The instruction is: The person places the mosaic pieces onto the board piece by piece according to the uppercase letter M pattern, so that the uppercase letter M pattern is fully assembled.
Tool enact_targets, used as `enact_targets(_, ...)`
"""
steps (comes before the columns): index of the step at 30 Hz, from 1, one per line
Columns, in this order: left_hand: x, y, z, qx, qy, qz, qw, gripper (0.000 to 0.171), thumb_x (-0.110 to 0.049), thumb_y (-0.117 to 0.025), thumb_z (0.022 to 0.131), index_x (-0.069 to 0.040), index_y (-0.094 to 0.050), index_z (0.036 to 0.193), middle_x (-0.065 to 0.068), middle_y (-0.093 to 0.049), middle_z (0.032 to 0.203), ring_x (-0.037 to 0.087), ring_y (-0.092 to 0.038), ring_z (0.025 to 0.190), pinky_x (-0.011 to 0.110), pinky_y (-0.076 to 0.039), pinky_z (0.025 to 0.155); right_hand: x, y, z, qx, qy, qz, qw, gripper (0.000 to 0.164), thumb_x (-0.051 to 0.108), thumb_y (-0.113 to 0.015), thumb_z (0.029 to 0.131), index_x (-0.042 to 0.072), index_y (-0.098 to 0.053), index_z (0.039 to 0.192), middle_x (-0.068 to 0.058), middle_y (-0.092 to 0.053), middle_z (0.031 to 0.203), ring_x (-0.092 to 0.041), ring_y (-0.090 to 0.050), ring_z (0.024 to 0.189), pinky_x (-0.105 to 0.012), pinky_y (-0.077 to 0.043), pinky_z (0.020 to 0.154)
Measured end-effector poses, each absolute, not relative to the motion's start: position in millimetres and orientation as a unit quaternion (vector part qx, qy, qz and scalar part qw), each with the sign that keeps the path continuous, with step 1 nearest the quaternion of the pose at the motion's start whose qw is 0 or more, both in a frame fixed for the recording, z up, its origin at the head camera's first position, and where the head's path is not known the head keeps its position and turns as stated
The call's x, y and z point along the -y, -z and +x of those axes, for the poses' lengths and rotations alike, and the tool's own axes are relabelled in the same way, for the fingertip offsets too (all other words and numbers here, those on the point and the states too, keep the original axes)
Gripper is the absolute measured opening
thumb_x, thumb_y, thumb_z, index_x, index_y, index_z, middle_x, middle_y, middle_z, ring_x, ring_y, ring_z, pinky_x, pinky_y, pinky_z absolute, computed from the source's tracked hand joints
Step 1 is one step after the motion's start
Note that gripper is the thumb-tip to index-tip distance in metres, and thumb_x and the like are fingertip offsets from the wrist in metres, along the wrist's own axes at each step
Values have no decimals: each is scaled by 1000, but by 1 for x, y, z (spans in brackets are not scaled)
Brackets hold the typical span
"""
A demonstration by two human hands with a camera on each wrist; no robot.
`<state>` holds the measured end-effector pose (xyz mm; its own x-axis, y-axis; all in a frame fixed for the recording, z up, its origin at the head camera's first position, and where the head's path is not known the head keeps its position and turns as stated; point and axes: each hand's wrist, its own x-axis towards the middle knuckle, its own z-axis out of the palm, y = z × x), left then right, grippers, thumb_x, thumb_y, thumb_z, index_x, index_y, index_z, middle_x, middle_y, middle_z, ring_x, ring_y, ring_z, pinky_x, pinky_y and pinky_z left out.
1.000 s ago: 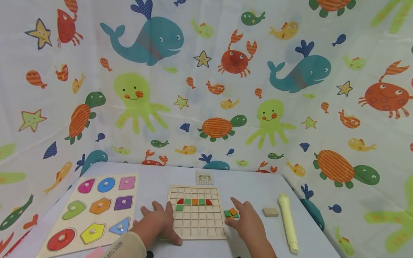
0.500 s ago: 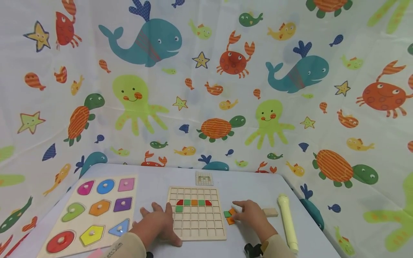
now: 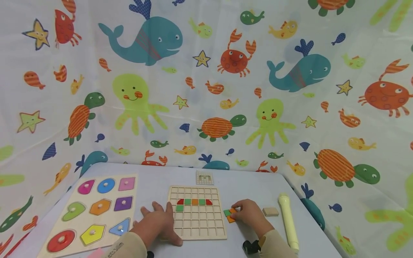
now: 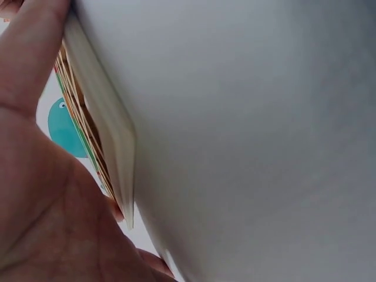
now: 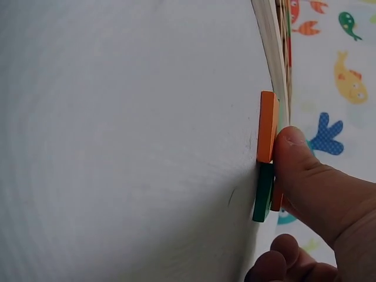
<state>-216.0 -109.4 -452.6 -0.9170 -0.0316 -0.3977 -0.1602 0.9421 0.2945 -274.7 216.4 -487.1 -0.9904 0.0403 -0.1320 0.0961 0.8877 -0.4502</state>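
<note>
A: Sleeves, near edge of worktop point(image 3: 206, 249)?
B: Both beige. Left sleeve point(image 3: 129, 246): dark lettering point(image 3: 116, 249), looks like "LetsSlim". Right sleeve point(image 3: 277, 246): small brownish patch point(image 3: 263, 241) at cuff.
A: Wrists?
B: Black rounded fitting point(image 3: 251, 247), right; black sliver point(image 3: 150, 254), left. Left hand point(image 3: 158, 223), right hand point(image 3: 251, 215): bare.

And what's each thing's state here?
Square wooden grid board, partly filled: six coloured tiles
Loose green and orange square tiles, clustered
Right hand, at those tiles, grip unclear
Left hand, fingers spread
Wooden knobbed shape puzzle, full
Pale yellow cylindrical stick, lying down
Small wooden block, lying flat
Small beige gridded card, untouched
</note>
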Motion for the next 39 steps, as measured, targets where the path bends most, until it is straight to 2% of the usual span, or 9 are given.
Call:
enact_targets(6,108,453,-217,-965,-162,-50,199,144,-67,-100,52,-7,-34,164,47,-12,165,80,-4,147,93,-15,110,-211,482,-272,-967,248,46,50,29,29,-93,83,14,-82,105,-3,-67,97,-21,-56,86,-36,-53,76)
enact_targets(13,109,452,-216,-966,-162,-49,195,143,-67,-100,53,-6,-33,164,47,-12,165,80,-4,146,93,-15,109,-197,477,-273,-967,253,24,3,28,32,-94,81,13,-83,99,-4,-60,91,-20,-52,82,-32,-44,66)
enact_targets(21,109,453,-216,-966,-162,-48,193,142,-66,-100,53,-7,-34,164,47,-13,165,80,-5,146,93,-16,109,-165,474,-268,-961,274,20,-12,30,35,-93,82,12,-82,97,-4,-59,93,-20,-53,85,-31,-47,66)
enact_targets(26,109,454,-216,-966,-165,-49,191,142,-65,-101,53,-6,-34,164,47,-13,165,80,-5,146,93,-15,109,-141,472,-262,-958,287,-5,-28,29,36,-94,81,11,-79,88,-4,-59,92,-21,-52,83,-33,-47,66)
enact_targets(32,109,455,-216,-969,-160,-44,186,142,-66,-101,52,-5,-36,163,48,-15,164,81,-7,145,94,-17,107,-104,474,-256,-953,298,-42,-17,33,41,-95,79,14,-76,80,1,-60,92,-18,-53,82,-35,-48,71)
enact_targets(39,109,456,-219,-969,-155,-43,189,142,-68,-100,52,-5,-37,162,50,-15,162,82,-7,144,94,-18,106,-65,474,-250,-961,269,-68,-8,35,45,-96,75,18,-76,76,5,-56,85,-15,-51,77,-31,-46,69)
